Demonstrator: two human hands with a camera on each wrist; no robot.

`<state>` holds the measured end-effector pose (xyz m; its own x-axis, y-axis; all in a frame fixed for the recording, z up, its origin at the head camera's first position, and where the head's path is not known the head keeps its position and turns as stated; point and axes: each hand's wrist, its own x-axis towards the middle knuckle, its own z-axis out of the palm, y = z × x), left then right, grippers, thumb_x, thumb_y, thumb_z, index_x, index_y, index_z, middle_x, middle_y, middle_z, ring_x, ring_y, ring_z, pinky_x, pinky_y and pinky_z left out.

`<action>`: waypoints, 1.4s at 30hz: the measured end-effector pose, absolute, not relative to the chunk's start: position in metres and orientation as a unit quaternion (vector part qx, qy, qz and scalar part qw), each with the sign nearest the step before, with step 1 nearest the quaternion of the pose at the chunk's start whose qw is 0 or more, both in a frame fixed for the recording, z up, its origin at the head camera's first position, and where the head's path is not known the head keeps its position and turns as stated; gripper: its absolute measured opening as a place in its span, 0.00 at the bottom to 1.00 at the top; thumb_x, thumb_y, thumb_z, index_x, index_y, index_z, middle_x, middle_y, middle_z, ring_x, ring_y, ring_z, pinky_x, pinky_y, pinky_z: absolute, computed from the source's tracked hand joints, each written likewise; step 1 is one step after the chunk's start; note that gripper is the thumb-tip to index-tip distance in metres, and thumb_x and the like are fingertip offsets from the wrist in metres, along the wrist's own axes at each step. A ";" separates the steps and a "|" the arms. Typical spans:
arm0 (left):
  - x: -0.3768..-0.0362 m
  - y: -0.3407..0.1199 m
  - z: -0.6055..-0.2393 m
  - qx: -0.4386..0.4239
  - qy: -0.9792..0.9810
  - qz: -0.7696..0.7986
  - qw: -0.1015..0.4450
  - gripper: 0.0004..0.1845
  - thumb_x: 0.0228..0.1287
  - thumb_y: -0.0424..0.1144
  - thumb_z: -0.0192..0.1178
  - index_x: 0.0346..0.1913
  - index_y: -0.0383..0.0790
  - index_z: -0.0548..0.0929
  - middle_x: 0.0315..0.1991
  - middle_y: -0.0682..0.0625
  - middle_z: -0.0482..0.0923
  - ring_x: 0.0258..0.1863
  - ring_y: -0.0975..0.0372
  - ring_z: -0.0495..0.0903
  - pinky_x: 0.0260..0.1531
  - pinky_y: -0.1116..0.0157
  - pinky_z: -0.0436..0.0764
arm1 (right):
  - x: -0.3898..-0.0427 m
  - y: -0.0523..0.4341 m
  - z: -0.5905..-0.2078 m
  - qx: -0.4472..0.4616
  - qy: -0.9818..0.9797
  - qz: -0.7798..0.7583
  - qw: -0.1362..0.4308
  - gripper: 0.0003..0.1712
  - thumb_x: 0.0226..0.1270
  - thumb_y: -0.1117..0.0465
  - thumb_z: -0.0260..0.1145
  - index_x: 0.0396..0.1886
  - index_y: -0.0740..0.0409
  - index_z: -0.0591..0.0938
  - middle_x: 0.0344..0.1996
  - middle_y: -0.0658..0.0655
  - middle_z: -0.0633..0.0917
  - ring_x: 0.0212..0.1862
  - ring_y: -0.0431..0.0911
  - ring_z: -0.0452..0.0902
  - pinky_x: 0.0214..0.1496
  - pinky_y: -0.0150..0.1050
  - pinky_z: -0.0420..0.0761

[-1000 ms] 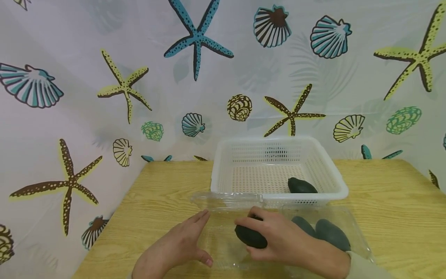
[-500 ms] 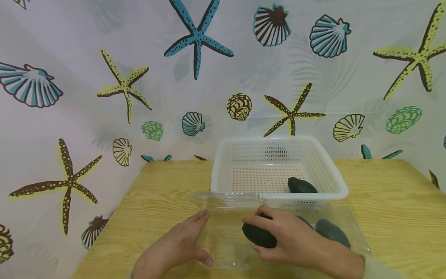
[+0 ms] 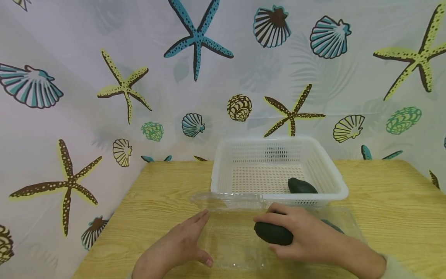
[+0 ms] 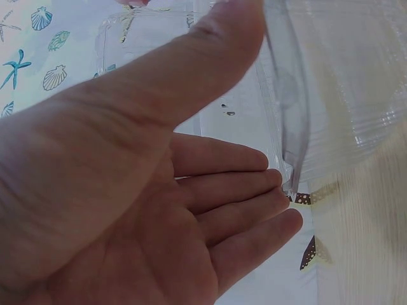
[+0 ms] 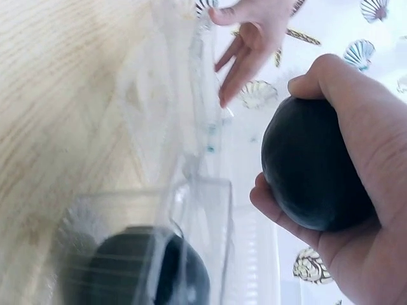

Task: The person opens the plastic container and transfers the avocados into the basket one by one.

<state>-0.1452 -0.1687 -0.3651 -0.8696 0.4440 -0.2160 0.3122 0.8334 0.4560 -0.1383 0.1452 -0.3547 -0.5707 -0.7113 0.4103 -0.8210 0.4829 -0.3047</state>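
Note:
My right hand [image 3: 299,232] grips a dark green avocado [image 3: 273,233], thumb on one side and fingers on the other. The avocado is above the clear plastic clamshell box [image 3: 230,248], near where its two halves meet. At least one more avocado [image 3: 332,225] lies in the right half, partly hidden behind my right hand; in the right wrist view a dark avocado [image 5: 146,267] shows through the plastic. My left hand [image 3: 177,242] is at the left edge of the box, fingers straight and thumb apart. The left wrist view shows its palm [image 4: 140,254] bare, fingertips by the plastic rim.
A white perforated basket [image 3: 223,162] stands behind the box, with one avocado [image 3: 301,186] in its front right corner. Both rest on a wood-grain table [image 3: 156,186]. A sheet with starfish and shell prints [image 3: 216,89] hangs behind.
My right hand has moved to the right with the avocado, covering more of the avocados in the right half of the box. My left hand has stayed in place.

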 end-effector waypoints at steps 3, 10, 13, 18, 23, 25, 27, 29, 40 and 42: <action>-0.145 -0.168 -0.364 0.203 0.944 0.206 0.156 0.63 0.38 0.54 0.79 0.75 0.30 0.58 0.77 0.38 0.56 0.74 0.44 0.61 0.69 0.44 0.66 | -0.139 0.151 -0.352 0.440 -0.858 0.232 0.128 0.34 0.55 0.57 0.75 0.63 0.36 0.77 0.45 0.38 0.77 0.39 0.30 0.72 0.38 0.26 0.76; -0.145 -0.167 -0.363 0.201 0.944 0.206 0.161 0.63 0.38 0.54 0.78 0.75 0.30 0.58 0.77 0.38 0.56 0.74 0.44 0.62 0.69 0.44 0.66 | -0.144 0.162 -0.345 0.446 -0.851 0.236 0.145 0.34 0.53 0.58 0.76 0.61 0.36 0.78 0.44 0.37 0.78 0.39 0.30 0.72 0.38 0.26 0.77; -0.144 -0.167 -0.363 0.202 0.944 0.206 0.158 0.63 0.38 0.54 0.78 0.75 0.30 0.58 0.77 0.38 0.56 0.74 0.44 0.61 0.70 0.44 0.66 | -0.146 0.167 -0.341 0.441 -0.852 0.242 0.145 0.34 0.53 0.59 0.76 0.61 0.35 0.78 0.44 0.36 0.78 0.39 0.29 0.72 0.37 0.27 0.77; -0.144 -0.167 -0.362 0.204 0.945 0.203 0.154 0.62 0.38 0.54 0.78 0.75 0.30 0.58 0.77 0.38 0.56 0.74 0.44 0.62 0.69 0.45 0.66 | -0.149 0.173 -0.337 0.418 -0.864 0.244 0.140 0.33 0.54 0.58 0.75 0.61 0.35 0.79 0.44 0.36 0.78 0.39 0.30 0.71 0.36 0.27 0.76; -0.144 -0.167 -0.363 0.202 0.945 0.205 0.158 0.62 0.38 0.54 0.78 0.76 0.31 0.58 0.77 0.38 0.56 0.74 0.44 0.62 0.70 0.45 0.66 | -0.152 0.178 -0.334 0.398 -0.870 0.261 0.129 0.31 0.55 0.59 0.75 0.60 0.40 0.79 0.45 0.39 0.79 0.38 0.31 0.72 0.33 0.27 0.77; -0.144 -0.167 -0.363 0.201 0.945 0.205 0.157 0.62 0.38 0.54 0.78 0.75 0.31 0.58 0.77 0.38 0.56 0.74 0.44 0.62 0.70 0.45 0.66 | -0.154 0.179 -0.333 0.393 -0.869 0.273 0.126 0.30 0.56 0.60 0.74 0.60 0.41 0.80 0.45 0.40 0.79 0.36 0.31 0.73 0.31 0.27 0.78; -0.143 -0.167 -0.363 0.200 0.945 0.206 0.157 0.63 0.38 0.54 0.78 0.75 0.31 0.58 0.77 0.38 0.56 0.74 0.44 0.62 0.70 0.45 0.66 | -0.157 0.180 -0.332 0.383 -0.872 0.280 0.123 0.29 0.57 0.59 0.74 0.60 0.41 0.80 0.44 0.41 0.79 0.36 0.32 0.74 0.30 0.27 0.78; -0.143 -0.167 -0.363 0.202 0.945 0.204 0.154 0.63 0.38 0.54 0.78 0.75 0.30 0.58 0.77 0.38 0.56 0.74 0.44 0.62 0.70 0.45 0.66 | -0.159 0.180 -0.331 0.370 -0.877 0.280 0.123 0.29 0.57 0.59 0.74 0.60 0.40 0.80 0.43 0.41 0.80 0.36 0.32 0.74 0.31 0.28 0.79; -0.146 -0.168 -0.364 0.195 0.944 0.206 0.168 0.63 0.38 0.55 0.78 0.76 0.32 0.57 0.78 0.39 0.55 0.75 0.44 0.60 0.70 0.44 0.65 | -0.176 0.175 -0.327 0.310 -0.892 0.277 0.176 0.28 0.57 0.58 0.74 0.60 0.45 0.80 0.43 0.48 0.82 0.35 0.38 0.76 0.30 0.31 0.78; -0.145 -0.168 -0.364 0.196 0.944 0.206 0.164 0.63 0.38 0.55 0.78 0.76 0.31 0.57 0.78 0.39 0.55 0.75 0.44 0.60 0.70 0.44 0.65 | -0.178 0.174 -0.327 0.301 -0.896 0.273 0.180 0.28 0.58 0.57 0.74 0.60 0.46 0.81 0.43 0.50 0.82 0.36 0.39 0.76 0.31 0.31 0.78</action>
<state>-0.1448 -0.1683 -0.3643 -0.8687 0.4388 -0.2297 0.3035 0.8381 0.4533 -0.1784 0.1743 -0.3270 -0.7539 -0.4418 0.4863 -0.6379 0.6695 -0.3806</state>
